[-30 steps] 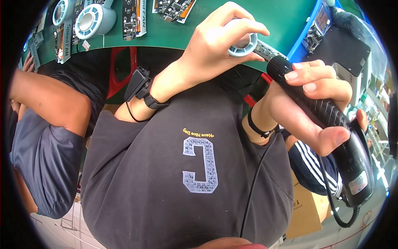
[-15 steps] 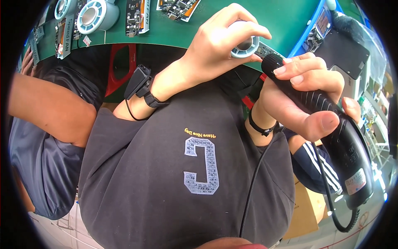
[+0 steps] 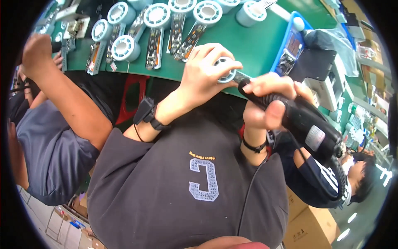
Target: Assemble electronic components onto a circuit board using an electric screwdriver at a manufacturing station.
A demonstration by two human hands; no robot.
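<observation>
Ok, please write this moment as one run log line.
left hand: holds pale-blue fan unit | right hand: grips black corded tool, aimed at unit, contact unclear | green table: other fan units, blue tray

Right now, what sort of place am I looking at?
Likely an electronics assembly workshop: the left hand holds a round, pale blue plastic housing, the right hand holds a black, cylindrical corded tool, and similar pale blue housings with exposed circuit boards lie on a green tabletop.
</observation>
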